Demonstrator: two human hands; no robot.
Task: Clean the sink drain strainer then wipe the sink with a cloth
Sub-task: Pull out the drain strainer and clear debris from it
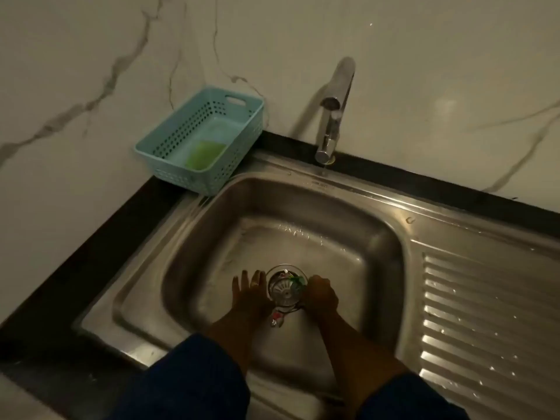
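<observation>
The round metal drain strainer sits in the floor of the steel sink, with green scraps on its right side and small red and white bits just in front of it. My left hand lies flat on the sink floor, fingers spread, touching the strainer's left edge. On the other side, my right hand is curled with its fingers closed at the strainer's right rim, by the green scraps. Whether it grips the rim or the scraps is unclear. A green cloth lies in the basket.
A light blue perforated basket stands on the black counter at the sink's back left corner. The chrome tap rises behind the sink, with no water running. A ribbed draining board extends to the right. Marble wall behind.
</observation>
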